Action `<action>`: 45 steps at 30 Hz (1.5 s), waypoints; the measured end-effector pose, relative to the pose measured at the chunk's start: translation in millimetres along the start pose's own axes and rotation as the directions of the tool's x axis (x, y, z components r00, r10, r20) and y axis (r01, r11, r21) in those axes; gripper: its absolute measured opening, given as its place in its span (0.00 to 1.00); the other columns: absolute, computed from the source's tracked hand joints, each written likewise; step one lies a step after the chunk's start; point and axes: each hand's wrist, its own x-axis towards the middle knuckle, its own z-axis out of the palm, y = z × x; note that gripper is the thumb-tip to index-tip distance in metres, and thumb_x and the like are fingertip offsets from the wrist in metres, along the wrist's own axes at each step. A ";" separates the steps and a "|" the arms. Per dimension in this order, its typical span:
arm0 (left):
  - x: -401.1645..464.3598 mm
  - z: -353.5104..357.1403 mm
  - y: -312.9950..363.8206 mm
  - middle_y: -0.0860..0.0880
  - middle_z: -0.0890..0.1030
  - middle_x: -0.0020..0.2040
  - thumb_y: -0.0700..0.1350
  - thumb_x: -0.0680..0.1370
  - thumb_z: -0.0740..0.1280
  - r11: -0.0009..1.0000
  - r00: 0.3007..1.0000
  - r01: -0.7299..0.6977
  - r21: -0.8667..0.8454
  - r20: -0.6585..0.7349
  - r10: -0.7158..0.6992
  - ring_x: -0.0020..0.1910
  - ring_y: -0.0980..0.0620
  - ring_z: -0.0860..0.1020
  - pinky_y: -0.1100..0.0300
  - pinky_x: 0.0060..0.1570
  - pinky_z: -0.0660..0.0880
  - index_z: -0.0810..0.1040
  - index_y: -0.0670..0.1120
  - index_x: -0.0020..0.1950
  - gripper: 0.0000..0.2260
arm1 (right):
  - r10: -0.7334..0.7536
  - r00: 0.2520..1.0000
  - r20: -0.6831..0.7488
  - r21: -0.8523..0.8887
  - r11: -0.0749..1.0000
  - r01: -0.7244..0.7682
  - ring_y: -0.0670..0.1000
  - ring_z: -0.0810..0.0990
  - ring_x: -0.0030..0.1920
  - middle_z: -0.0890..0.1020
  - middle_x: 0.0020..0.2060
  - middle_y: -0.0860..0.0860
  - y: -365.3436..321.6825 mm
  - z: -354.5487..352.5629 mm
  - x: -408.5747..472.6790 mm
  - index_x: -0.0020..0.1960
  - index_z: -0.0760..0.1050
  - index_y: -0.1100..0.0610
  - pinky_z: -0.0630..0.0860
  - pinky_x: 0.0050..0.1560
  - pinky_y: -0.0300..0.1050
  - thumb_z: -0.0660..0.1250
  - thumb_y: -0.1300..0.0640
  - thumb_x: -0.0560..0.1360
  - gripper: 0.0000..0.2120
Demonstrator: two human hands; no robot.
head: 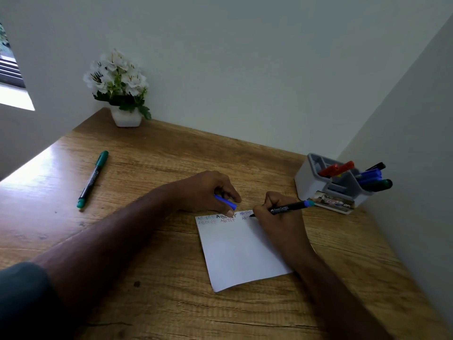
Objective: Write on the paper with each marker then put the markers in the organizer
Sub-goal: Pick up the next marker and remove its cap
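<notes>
Dim indoor view, lit by daylight from the left.

A window (11, 77) at the upper left blows out to white and throws a bright glare patch across the left end of the wooden desk (147, 168). The walls sit grey and murky. Soft shadows fall under both forearms. Wide-angle distortion bends the desk edges and walls; the lower corners fall dark and blurry.

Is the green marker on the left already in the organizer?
No, the green marker lies flat on the desk, far from the organizer.
</notes>
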 end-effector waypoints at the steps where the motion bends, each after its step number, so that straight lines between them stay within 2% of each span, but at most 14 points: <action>1: 0.0 0.1 0.3 0.53 0.79 0.52 0.51 0.72 0.75 1.000 1.000 0.000 0.003 0.000 0.000 0.52 0.58 0.75 0.63 0.49 0.72 0.82 0.52 0.59 0.17 | -0.001 1.000 -0.001 0.006 1.000 0.001 0.46 0.68 0.29 0.70 0.25 0.52 0.4 -0.4 0.0 0.28 0.65 0.63 0.66 0.30 0.43 0.69 0.69 0.69 0.16; 4: 0.0 0.3 1.7 0.53 0.79 0.53 0.52 0.72 0.75 1.000 1.000 0.007 0.010 0.007 -0.007 0.52 0.57 0.75 0.58 0.51 0.74 0.82 0.52 0.60 0.17 | 0.000 1.000 0.003 0.018 1.000 0.000 0.46 0.67 0.28 0.69 0.24 0.50 1.4 -1.8 -1.2 0.27 0.64 0.59 0.65 0.30 0.41 0.68 0.70 0.69 0.17; 7: -0.6 -0.5 0.8 0.54 0.79 0.52 0.52 0.72 0.75 1.000 1.000 0.009 0.012 0.012 -0.010 0.52 0.57 0.75 0.58 0.51 0.74 0.82 0.53 0.60 0.17 | 0.003 1.000 0.007 0.017 1.000 -0.003 0.46 0.67 0.28 0.69 0.24 0.51 0.8 -0.8 -0.8 0.27 0.64 0.61 0.65 0.29 0.40 0.68 0.70 0.68 0.17; 11: 0.3 0.4 -0.2 0.54 0.79 0.51 0.51 0.71 0.75 1.000 1.000 0.007 0.001 -0.007 -0.007 0.51 0.59 0.76 0.67 0.48 0.72 0.82 0.52 0.59 0.17 | 0.014 0.999 -0.045 0.001 1.000 -0.014 0.46 0.69 0.29 0.70 0.25 0.54 1.9 -0.5 0.5 0.28 0.65 0.63 0.67 0.31 0.42 0.69 0.69 0.68 0.16; 13: 0.6 0.6 -0.2 0.54 0.79 0.51 0.51 0.71 0.75 1.000 1.000 -0.002 0.009 -0.011 0.002 0.50 0.59 0.75 0.69 0.47 0.71 0.82 0.52 0.59 0.17 | 0.012 0.999 -0.034 -0.004 1.000 -0.012 0.47 0.68 0.29 0.70 0.25 0.53 1.0 -0.6 -0.2 0.28 0.65 0.62 0.67 0.31 0.42 0.69 0.69 0.68 0.16; 19: -0.2 0.3 1.2 0.53 0.79 0.51 0.51 0.71 0.75 1.000 1.000 -0.002 0.011 -0.004 0.002 0.51 0.56 0.76 0.58 0.51 0.74 0.82 0.52 0.59 0.17 | 0.002 0.999 -0.032 0.015 1.000 -0.001 0.45 0.66 0.27 0.68 0.24 0.50 0.6 -2.2 -1.7 0.26 0.63 0.58 0.65 0.29 0.40 0.68 0.70 0.68 0.19; 24: -1.0 0.2 1.2 0.52 0.80 0.51 0.51 0.71 0.76 1.000 1.000 0.000 0.001 -0.007 0.000 0.51 0.55 0.76 0.53 0.53 0.75 0.82 0.52 0.59 0.16 | 0.002 0.999 -0.035 0.011 1.000 -0.002 0.46 0.67 0.28 0.69 0.26 0.57 0.1 -1.5 -0.7 0.28 0.64 0.65 0.66 0.30 0.40 0.69 0.70 0.68 0.15; 27: -0.7 -0.1 2.3 0.51 0.80 0.51 0.50 0.71 0.76 1.000 1.000 -0.001 -0.002 -0.006 0.001 0.52 0.55 0.76 0.52 0.53 0.75 0.82 0.52 0.59 0.16 | 0.006 0.999 -0.038 -0.001 1.000 -0.006 0.45 0.67 0.28 0.69 0.25 0.52 1.1 -1.7 -0.3 0.27 0.65 0.60 0.66 0.30 0.39 0.69 0.69 0.68 0.17; 30: -1.0 0.1 2.9 0.51 0.79 0.52 0.51 0.72 0.75 1.000 1.000 0.002 0.013 0.001 -0.002 0.52 0.54 0.76 0.52 0.54 0.75 0.82 0.52 0.59 0.17 | 0.016 0.999 -0.033 -0.002 1.000 -0.016 0.46 0.69 0.29 0.71 0.26 0.52 2.7 -1.3 0.3 0.29 0.66 0.64 0.67 0.31 0.42 0.69 0.68 0.69 0.14; 33: -1.5 -0.3 3.4 0.50 0.79 0.52 0.50 0.71 0.75 1.000 1.000 0.006 0.002 -0.008 -0.006 0.52 0.54 0.76 0.52 0.54 0.75 0.82 0.51 0.59 0.17 | 0.009 0.999 -0.033 -0.014 1.000 -0.010 0.44 0.69 0.28 0.71 0.25 0.50 2.8 -1.0 0.3 0.28 0.66 0.61 0.67 0.30 0.39 0.69 0.68 0.69 0.15; 38: -1.5 -0.2 4.1 0.52 0.79 0.52 0.50 0.72 0.75 1.000 1.000 0.004 0.007 0.001 -0.004 0.52 0.55 0.76 0.51 0.54 0.75 0.82 0.52 0.59 0.17 | 0.022 0.996 -0.083 0.005 1.000 -0.022 0.46 0.69 0.29 0.71 0.25 0.52 2.1 -4.0 -0.2 0.28 0.66 0.62 0.69 0.32 0.44 0.69 0.68 0.69 0.16; 41: -1.8 -0.6 4.5 0.52 0.80 0.53 0.50 0.72 0.75 1.000 1.000 0.006 0.001 0.004 -0.006 0.52 0.55 0.76 0.53 0.54 0.75 0.82 0.51 0.60 0.17 | 0.032 0.998 -0.062 -0.007 0.999 -0.032 0.46 0.69 0.29 0.71 0.26 0.54 1.3 -2.6 -0.5 0.28 0.65 0.61 0.68 0.32 0.43 0.69 0.67 0.69 0.16; 45: -1.5 -0.4 5.1 0.52 0.79 0.53 0.50 0.72 0.75 1.000 1.000 0.011 -0.005 0.003 -0.011 0.53 0.55 0.76 0.53 0.54 0.75 0.82 0.52 0.59 0.16 | 0.052 0.996 -0.069 -0.024 0.998 -0.054 0.45 0.67 0.28 0.69 0.25 0.52 0.5 -2.6 -0.3 0.27 0.64 0.58 0.67 0.31 0.42 0.69 0.67 0.69 0.18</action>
